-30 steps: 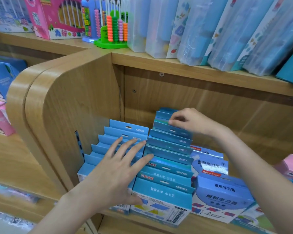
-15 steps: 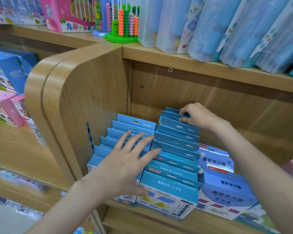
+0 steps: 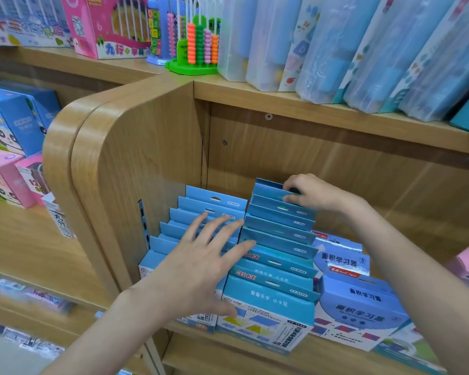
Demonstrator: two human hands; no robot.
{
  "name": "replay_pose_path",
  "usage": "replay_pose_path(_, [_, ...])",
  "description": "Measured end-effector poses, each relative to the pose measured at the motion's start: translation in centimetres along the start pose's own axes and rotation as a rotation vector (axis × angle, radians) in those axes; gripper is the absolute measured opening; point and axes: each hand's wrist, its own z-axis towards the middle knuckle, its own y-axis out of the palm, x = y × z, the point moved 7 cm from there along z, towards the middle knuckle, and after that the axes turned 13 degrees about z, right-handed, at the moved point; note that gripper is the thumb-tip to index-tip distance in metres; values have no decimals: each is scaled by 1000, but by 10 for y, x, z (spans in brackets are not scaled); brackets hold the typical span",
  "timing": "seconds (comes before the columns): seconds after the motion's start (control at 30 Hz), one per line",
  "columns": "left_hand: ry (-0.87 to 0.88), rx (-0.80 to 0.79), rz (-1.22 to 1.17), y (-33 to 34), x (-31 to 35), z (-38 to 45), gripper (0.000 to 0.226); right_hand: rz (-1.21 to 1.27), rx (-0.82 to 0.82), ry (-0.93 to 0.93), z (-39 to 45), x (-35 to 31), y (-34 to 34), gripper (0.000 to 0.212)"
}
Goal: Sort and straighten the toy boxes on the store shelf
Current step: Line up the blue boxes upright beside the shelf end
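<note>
Two box rows side by side on shelf, abacus above

Lower left shelf goods blurred

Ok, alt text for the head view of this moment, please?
A person's left hand lies flat with spread fingers on a row of blue toy boxes on a wooden shelf, while the right hand grips the rearmost boxes of the neighbouring row. An abacus stands above.

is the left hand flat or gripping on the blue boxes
Flat. The left hand lies with fingers straight and spread across the left row of blue boxes, curled round none of them.
</note>
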Motion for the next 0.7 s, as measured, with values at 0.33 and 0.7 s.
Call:
replay_pose_path(0.33, [-5,-12,-39,2,0,0,100,375,138,12,-5,13,-18,8])
replay_pose_path(0.7, [-5,-38,-64,2,0,-1,98,226,155,92,7,21,-20,35])
